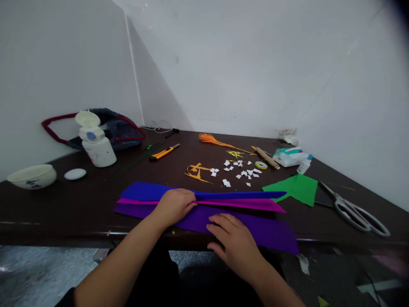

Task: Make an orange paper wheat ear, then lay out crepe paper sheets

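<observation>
Three long sheets of crepe paper lie fanned at the table's front edge: a blue sheet (143, 190) at the back, a magenta sheet (243, 204) in the middle, a purple sheet (268, 232) nearest me. My left hand (174, 206) rests on the stack, fingers curled and pinching the papers where blue and magenta meet. My right hand (234, 241) lies flat on the purple sheet with its fingers stretched out.
A green paper piece (295, 187) and large scissors (354, 211) lie at the right. Small white paper bits (243, 170), orange cuttings (198, 170), a yellow utility knife (164, 152), a tape roll (261, 165), a white bottle (96, 143), a bowl (32, 176) and a dark bag (118, 128) sit further back.
</observation>
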{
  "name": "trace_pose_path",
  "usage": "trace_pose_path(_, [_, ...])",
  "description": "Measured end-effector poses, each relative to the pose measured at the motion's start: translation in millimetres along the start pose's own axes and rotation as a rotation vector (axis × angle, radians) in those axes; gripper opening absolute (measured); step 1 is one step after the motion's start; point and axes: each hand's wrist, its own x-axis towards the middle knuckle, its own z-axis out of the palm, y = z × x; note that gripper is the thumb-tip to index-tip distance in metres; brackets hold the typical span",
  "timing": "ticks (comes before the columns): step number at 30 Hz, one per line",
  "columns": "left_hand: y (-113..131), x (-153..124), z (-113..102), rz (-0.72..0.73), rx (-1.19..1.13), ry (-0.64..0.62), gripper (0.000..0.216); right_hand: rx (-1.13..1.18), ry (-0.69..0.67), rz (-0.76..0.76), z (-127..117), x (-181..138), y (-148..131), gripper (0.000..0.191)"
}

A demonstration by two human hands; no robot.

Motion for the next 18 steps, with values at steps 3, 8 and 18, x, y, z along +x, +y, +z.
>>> trace_pose_path(3, [0,0,0,0.004,-0.007,0.003,0.017,-0.007,0.001,-0.016,2,-3,0,0.041])
trace_pose_path(8, [1,-1,-1,0.007,-0.018,0.001,0.018,0.033,0.025,-0.025,1,-6,-2,0.033])
trace_pose_path(18, [-1,-13,-17,0.056,-0.206,-0.031,0.02,-0.087,0.304,-0.1,-39,-20,26,0.027])
